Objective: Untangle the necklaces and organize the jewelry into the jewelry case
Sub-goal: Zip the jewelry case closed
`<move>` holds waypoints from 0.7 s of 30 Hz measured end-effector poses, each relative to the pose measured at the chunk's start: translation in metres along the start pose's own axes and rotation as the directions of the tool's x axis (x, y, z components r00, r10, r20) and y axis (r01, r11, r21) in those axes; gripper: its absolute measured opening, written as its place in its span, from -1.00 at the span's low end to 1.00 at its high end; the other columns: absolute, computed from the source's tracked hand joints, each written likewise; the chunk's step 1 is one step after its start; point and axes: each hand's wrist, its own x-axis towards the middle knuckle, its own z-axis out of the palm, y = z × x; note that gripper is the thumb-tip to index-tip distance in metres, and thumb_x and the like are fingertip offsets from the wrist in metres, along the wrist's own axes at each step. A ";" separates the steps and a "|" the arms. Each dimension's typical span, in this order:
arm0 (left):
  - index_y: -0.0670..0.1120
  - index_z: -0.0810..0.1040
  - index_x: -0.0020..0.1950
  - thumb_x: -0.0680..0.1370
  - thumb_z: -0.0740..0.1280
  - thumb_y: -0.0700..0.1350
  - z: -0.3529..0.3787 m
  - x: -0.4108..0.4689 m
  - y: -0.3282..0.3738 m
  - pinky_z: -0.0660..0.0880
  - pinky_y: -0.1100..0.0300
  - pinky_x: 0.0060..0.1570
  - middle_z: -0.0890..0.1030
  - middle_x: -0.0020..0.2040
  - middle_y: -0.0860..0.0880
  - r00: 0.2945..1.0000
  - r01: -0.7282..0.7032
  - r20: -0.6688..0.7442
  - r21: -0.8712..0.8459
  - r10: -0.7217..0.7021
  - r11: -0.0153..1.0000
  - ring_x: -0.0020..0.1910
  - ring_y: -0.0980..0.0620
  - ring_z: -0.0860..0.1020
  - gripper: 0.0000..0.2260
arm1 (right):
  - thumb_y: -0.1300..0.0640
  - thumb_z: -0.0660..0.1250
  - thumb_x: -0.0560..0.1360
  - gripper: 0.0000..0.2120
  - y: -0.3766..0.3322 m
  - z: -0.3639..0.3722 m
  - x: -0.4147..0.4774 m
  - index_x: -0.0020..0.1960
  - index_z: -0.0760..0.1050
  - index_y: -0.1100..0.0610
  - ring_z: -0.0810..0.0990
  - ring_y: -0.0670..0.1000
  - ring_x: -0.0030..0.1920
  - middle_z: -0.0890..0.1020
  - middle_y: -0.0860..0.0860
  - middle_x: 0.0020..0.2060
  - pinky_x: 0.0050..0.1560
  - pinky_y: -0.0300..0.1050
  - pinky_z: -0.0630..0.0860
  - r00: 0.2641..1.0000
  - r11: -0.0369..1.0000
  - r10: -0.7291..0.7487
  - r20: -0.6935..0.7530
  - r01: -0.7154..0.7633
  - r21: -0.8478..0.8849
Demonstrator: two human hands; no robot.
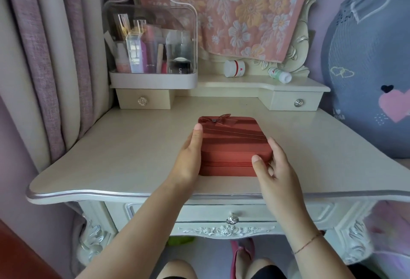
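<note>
Head view: one jewelry case (233, 143) lies flat and closed near the middle of the cream dressing table (111, 145), a little back from its front edge, between two hands. The case is a rust-red, fabric-covered box with rounded corners. One sheer bow (224, 119) of the same colour sits at its far edge, thin lines run slantwise across its lid, and one zip seam (226, 164) crosses its near wall. The left hand (188, 159) lies along the case's left side with its fingers straight and pressed together, the fingertips reaching the far left corner. The right hand (277, 172) grips the near right corner, thumb on the near wall and forefinger along the right side, the other fingers loosely curled. One thin bracelet (307, 243) circles the right wrist. At the back stand one clear organiser (150, 43) crowded with cosmetics, one white jar (234, 68) and one white bottle (280, 75) lying on its side. Three drawer knobs show: two (142, 101) (298, 102) on the small upper drawers, one (232, 219) on the front drawer.
</note>
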 end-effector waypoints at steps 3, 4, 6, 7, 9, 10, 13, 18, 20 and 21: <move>0.13 0.44 0.41 0.41 0.13 0.51 -0.003 -0.018 -0.003 0.24 0.07 0.45 0.51 0.34 0.18 0.999 -0.011 -0.047 0.024 0.012 1.000 0.35 0.17 0.43 -0.29 | 0.02 0.25 0.55 -0.46 0.004 -0.005 -0.009 0.50 0.21 -0.02 0.48 -0.14 0.27 0.45 -0.14 0.33 0.26 -0.25 0.37 1.000 0.995 -0.011 0.000 0.011 0.102; 0.11 0.39 0.45 0.46 0.15 0.45 -0.004 -0.030 -0.003 0.21 0.17 0.45 0.45 0.37 0.21 0.995 -0.037 -0.088 0.032 0.040 0.999 0.37 0.22 0.39 -0.34 | 0.04 0.27 0.56 -0.48 0.006 -0.007 -0.017 0.48 0.24 -0.01 0.42 -0.21 0.31 0.42 -0.15 0.34 0.30 -0.24 0.34 0.999 0.993 -0.026 -0.031 0.029 0.112; 0.07 0.36 0.47 0.61 0.15 0.20 -0.004 -0.062 -0.002 0.24 0.41 0.31 0.42 0.37 0.24 0.961 -0.168 -0.205 0.093 0.184 0.981 0.36 0.29 0.37 -0.54 | 0.08 0.28 0.56 -0.59 0.010 -0.011 -0.038 0.39 0.34 0.01 0.40 -0.26 0.29 0.45 -0.14 0.28 0.26 -0.26 0.35 0.986 0.991 -0.087 -0.143 0.101 0.088; 0.05 0.41 0.42 0.64 0.16 0.09 -0.004 -0.080 -0.003 0.27 0.48 0.24 0.46 0.34 0.22 0.916 -0.266 -0.264 0.166 0.302 0.950 0.33 0.29 0.40 -0.64 | 0.08 0.27 0.54 -0.65 0.012 -0.014 -0.049 0.32 0.39 0.02 0.44 -0.24 0.25 0.48 -0.12 0.22 0.22 -0.28 0.36 0.971 0.987 -0.126 -0.203 0.144 0.075; 0.02 0.51 0.23 0.66 0.16 -0.04 -0.009 -0.109 -0.014 0.34 0.43 0.16 0.56 0.19 0.12 0.776 -0.448 -0.313 0.337 0.547 0.828 0.24 0.17 0.49 -0.79 | 0.08 0.22 0.49 -0.74 0.019 -0.018 -0.070 0.17 0.44 0.06 0.50 -0.17 0.14 0.52 -0.06 0.09 0.16 -0.35 0.37 0.934 0.972 -0.213 -0.287 0.233 0.037; 0.00 0.53 0.15 0.65 0.14 -0.07 -0.012 -0.120 -0.026 0.36 0.37 0.14 0.57 0.11 0.09 0.723 -0.499 -0.294 0.406 0.626 0.766 0.19 0.10 0.52 -0.81 | 0.07 0.20 0.48 -0.76 0.023 -0.018 -0.078 0.12 0.45 0.09 0.51 -0.15 0.08 0.52 -0.05 0.03 0.13 -0.38 0.37 0.924 0.966 -0.241 -0.296 0.258 0.021; 0.04 0.54 0.05 0.62 0.12 -0.03 -0.017 -0.140 -0.060 0.40 0.32 0.07 0.57 0.00 0.14 0.752 -0.477 -0.235 0.451 0.616 0.754 0.09 0.05 0.55 -0.80 | 0.09 0.22 0.47 -0.85 0.040 -0.011 -0.095 0.02 0.46 0.06 0.51 -0.16 0.00 0.53 -0.10 -0.05 0.03 -0.42 0.39 0.953 0.976 -0.214 -0.217 0.220 0.002; 0.20 0.54 0.08 0.59 0.10 0.12 -0.018 -0.152 -0.097 0.36 0.42 0.13 0.58 0.10 0.26 0.881 -0.268 -0.242 0.455 0.407 0.849 0.18 0.17 0.51 -0.76 | 0.26 0.33 0.51 -0.66 0.076 0.016 -0.103 0.09 0.42 -0.15 0.45 -0.30 0.14 0.53 -0.21 0.08 0.14 -0.43 0.38 0.989 1.000 0.002 0.146 -0.001 -0.009; 0.23 0.51 0.15 0.58 0.07 0.18 -0.019 -0.151 -0.104 0.28 0.48 0.20 0.55 0.16 0.30 0.907 -0.214 -0.218 0.496 0.360 0.841 0.26 0.26 0.45 -0.73 | 0.22 0.31 0.54 -0.65 0.088 0.026 -0.099 0.24 0.43 -0.10 0.40 -0.31 0.21 0.48 -0.23 0.18 0.17 -0.47 0.30 0.965 0.999 0.047 0.259 -0.039 -0.035; 0.23 0.49 0.20 0.57 0.06 0.22 -0.019 -0.150 -0.105 0.24 0.50 0.23 0.53 0.21 0.30 0.919 -0.190 -0.207 0.513 0.336 0.837 0.29 0.31 0.41 -0.69 | 0.22 0.30 0.54 -0.64 0.092 0.031 -0.096 0.28 0.42 -0.07 0.39 -0.27 0.24 0.46 -0.23 0.21 0.16 -0.52 0.26 0.956 0.998 0.058 0.287 -0.047 -0.048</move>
